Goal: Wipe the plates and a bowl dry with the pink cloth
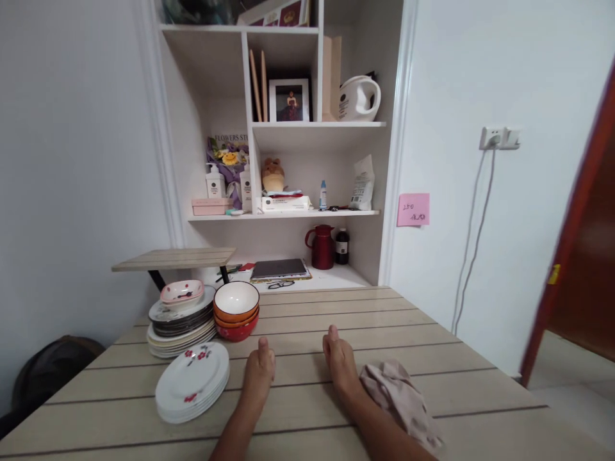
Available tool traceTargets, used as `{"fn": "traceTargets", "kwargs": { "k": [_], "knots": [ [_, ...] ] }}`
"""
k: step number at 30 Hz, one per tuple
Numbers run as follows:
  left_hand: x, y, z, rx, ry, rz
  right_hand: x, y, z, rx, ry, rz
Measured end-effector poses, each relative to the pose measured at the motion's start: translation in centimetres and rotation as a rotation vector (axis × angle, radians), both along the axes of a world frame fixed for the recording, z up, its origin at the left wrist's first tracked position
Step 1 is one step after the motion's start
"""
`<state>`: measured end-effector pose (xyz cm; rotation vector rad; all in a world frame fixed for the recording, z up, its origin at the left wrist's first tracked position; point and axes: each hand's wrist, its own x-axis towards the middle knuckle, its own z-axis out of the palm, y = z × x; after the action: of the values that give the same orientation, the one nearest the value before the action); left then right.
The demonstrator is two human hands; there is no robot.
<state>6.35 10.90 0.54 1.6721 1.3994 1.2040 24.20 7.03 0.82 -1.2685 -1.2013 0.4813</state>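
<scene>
My left hand (260, 370) is over the table, its fingers curled into a fist and the thumb pointing up. Just left of it lies a stack of white plates (192, 381) with red flower prints. My right hand (339, 362) makes a similar fist with the thumb raised, apart from the left one. Nothing shows in either fist. A crumpled beige-pink cloth (401, 400) lies right beside my right wrist and forearm. Behind the left hand stand several nested bowls (237, 312), orange and red outside and white inside.
A taller pile of plates (180, 336), topped by a pink-rimmed dish (182, 291), stands at the table's back left beside a small raised shelf (175, 258). The wooden table (298, 410) meets a white shelf unit holding a laptop (278, 269) and a red jug (323, 248).
</scene>
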Motion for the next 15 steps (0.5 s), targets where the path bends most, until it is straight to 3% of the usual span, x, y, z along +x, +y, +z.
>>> {"fn": "traceTargets", "kwargs": {
  "k": [8,15],
  "knots": [
    [0.0,-0.9,0.9,-0.054,-0.049,-0.002,-0.1,-0.6,0.4,0.002,0.035,0.060],
    [0.2,-0.9,1.2,-0.084,-0.052,-0.018,0.6,-0.8,1.0,0.011,0.095,-0.012]
  ]
}}
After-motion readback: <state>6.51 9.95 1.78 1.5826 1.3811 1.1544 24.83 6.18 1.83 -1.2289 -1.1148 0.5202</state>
